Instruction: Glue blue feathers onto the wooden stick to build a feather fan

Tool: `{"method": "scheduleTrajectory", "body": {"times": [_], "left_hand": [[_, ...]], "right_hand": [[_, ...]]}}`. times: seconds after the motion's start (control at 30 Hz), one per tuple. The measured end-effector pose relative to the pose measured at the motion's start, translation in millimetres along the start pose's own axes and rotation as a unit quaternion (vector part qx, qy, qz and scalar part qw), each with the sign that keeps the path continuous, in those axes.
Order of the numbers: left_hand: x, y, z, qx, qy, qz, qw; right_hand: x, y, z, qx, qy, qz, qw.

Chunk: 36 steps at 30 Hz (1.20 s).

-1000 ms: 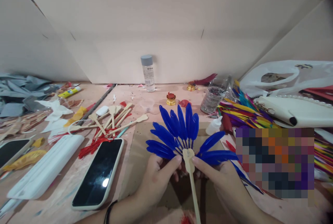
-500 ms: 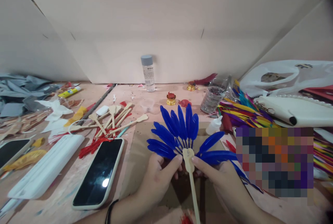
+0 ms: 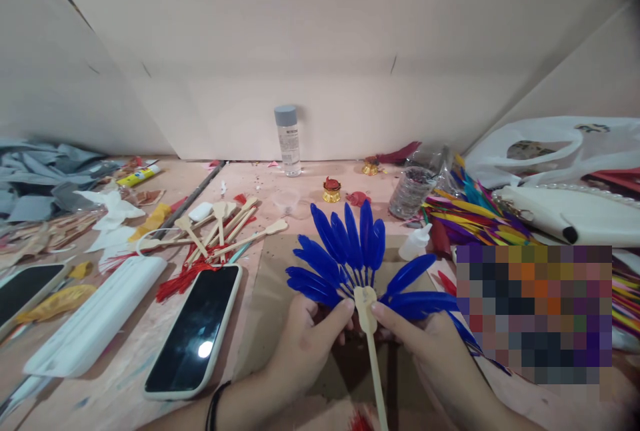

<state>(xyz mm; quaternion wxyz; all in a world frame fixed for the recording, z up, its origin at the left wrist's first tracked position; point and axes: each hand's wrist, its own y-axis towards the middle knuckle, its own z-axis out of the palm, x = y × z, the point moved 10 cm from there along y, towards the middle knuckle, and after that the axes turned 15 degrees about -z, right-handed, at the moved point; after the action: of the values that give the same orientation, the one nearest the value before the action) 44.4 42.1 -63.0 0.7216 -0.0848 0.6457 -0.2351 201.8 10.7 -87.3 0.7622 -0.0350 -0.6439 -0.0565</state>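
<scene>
A fan of blue feathers (image 3: 350,237) spreads out from the head of a wooden stick (image 3: 373,351), above a brown board (image 3: 270,277). My left hand (image 3: 313,331) pinches the base of the feathers just left of the stick's head, thumb on top. On the other side, my right hand (image 3: 425,337) grips the stick's head and the feather bases, its thumb at the head's right edge. The fingers beneath the fan are mostly hidden. Red tassel threads (image 3: 361,419) show at the bottom edge.
Left lie a phone (image 3: 195,331), a white power bank (image 3: 95,317) and wooden sticks with red tassels (image 3: 220,231). A clear bottle (image 3: 289,141) stands at the back. A glue bottle (image 3: 416,243), a plastic cup (image 3: 411,192), colourful feathers (image 3: 470,217) and a white bag (image 3: 560,211) are on the right.
The whole view has shifted slightly, so things appear a little further right. Both hands keep the same hold on the fan.
</scene>
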Motion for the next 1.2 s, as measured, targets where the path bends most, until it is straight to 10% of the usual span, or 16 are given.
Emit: {"method": "scheduleTrajectory", "body": {"times": [1.2], "left_hand": [[4.0, 2.9, 5.2, 0.032, -0.027, -0.016, 0.999]], "right_hand": [[11.0, 2.7, 2.6, -0.023, 0.034, -0.009, 0.999]]}}
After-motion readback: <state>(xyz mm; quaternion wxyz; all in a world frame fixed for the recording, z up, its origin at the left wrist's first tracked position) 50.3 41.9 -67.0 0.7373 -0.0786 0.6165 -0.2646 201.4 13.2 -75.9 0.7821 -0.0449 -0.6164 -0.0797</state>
